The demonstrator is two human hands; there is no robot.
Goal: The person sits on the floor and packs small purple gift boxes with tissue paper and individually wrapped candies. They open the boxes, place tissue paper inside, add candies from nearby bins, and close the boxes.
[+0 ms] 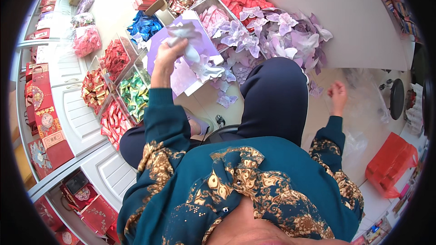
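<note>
Left hand (171, 59): we are grasping the pale piece (187, 36) below the box's (159, 40) top corner. Right hand (337, 93) is hanging well apart, grip unclear.

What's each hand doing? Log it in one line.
left hand: holding pale, blurred piece over purple panel | right hand: loosely curled, nothing visible held | nearby: lilac butterfly-shaped pieces, piled

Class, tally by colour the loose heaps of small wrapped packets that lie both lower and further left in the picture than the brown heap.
Blue heap: 1
Green heap: 1
Red heap, red-and-gold heap and red-and-white heap: 3
Total: 5
</note>
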